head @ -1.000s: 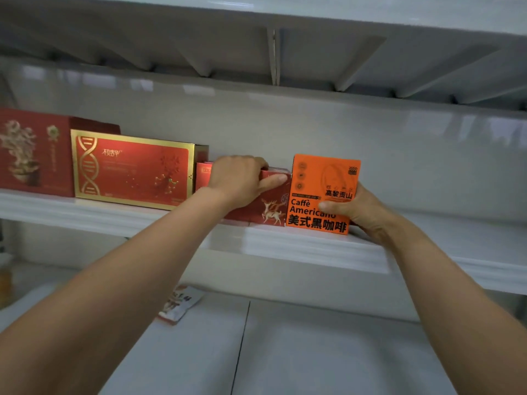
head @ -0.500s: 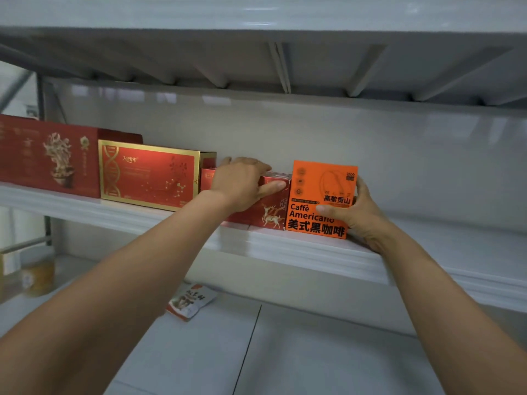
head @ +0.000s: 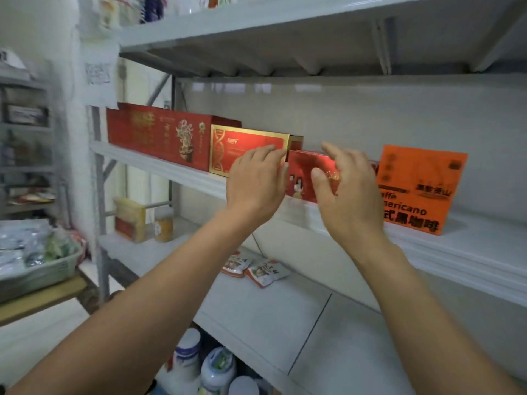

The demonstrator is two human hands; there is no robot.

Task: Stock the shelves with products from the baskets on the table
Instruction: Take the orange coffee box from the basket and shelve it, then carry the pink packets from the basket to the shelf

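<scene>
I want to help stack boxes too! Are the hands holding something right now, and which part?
Nothing is held. The left hand and the right hand are both open, with loose fingers, in front of the small red box standing on the shelf.

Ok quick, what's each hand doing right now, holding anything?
Left hand: open, holding nothing.
Right hand: open, holding nothing, raised in front of the small red box.

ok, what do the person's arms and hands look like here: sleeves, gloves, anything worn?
No gloves on the left hand or the right hand, and no rings or watch show. The left forearm and right forearm are bare to the frame edge, with no sleeve, band or marking in view.
</scene>
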